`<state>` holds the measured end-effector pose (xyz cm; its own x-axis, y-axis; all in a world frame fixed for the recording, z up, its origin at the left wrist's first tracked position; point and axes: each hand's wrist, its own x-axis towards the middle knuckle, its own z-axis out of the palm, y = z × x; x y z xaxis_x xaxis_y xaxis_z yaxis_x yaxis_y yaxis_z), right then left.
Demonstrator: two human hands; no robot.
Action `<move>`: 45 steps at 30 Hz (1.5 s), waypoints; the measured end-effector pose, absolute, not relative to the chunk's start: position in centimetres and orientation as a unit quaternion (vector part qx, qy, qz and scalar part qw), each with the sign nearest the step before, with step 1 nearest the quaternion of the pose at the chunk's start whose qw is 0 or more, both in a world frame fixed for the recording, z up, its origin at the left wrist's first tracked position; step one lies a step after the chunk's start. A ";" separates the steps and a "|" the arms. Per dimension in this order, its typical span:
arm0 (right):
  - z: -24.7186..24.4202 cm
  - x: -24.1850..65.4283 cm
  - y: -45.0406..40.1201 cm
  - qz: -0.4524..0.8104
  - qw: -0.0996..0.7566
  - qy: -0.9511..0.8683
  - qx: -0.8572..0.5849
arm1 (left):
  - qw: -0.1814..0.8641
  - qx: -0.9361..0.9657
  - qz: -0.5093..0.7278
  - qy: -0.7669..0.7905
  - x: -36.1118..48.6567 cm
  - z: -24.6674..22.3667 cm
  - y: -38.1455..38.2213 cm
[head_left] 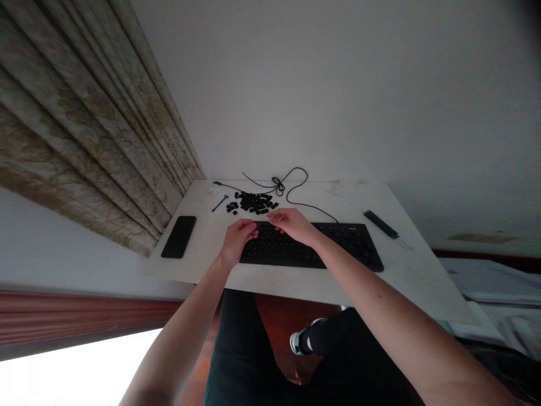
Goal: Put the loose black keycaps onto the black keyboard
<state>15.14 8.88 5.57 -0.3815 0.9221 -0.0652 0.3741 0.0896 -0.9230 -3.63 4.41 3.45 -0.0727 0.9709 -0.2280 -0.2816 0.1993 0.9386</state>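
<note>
A black keyboard (296, 252) lies on the white table near its front edge. Over its left end is my left hand (239, 239), thumb and fingertips pressed together; anything between them is too small to make out. My right hand (291, 224) hovers at the keyboard's back edge, fingers pinched around something thin and pale that I cannot make out. Just beyond my hands lies a heap of loose black keycaps (254, 202). A blue tool (220, 203) rests left of the heap.
A black phone (178, 237) lies at the table's (262, 277) left edge. Behind the keycaps runs a coiled black cable (278, 184). A dark narrow strip (381, 224) lies on the right. A patterned curtain (97, 113) hangs at the left, with a wall behind.
</note>
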 end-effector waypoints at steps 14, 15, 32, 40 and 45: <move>4.2 9.8 3.7 0.555 0.197 -0.630 -0.506 | 0.458 0.471 0.410 0.632 -6.7 2.1 -0.7; 4.0 9.3 3.6 0.552 0.186 -0.628 -0.516 | 0.429 0.500 0.388 0.644 -7.3 1.9 -0.9; 2.6 5.2 4.9 0.451 0.046 -0.646 -0.614 | 0.314 0.579 0.307 0.687 -9.6 0.8 -1.1; 4.3 4.1 5.3 0.436 -0.007 -0.651 -0.621 | 0.319 0.586 0.312 0.677 -10.1 0.4 -0.3; 5.3 3.6 5.7 0.431 -0.040 -0.649 -0.625 | 0.339 0.598 0.306 0.659 -10.5 0.1 0.1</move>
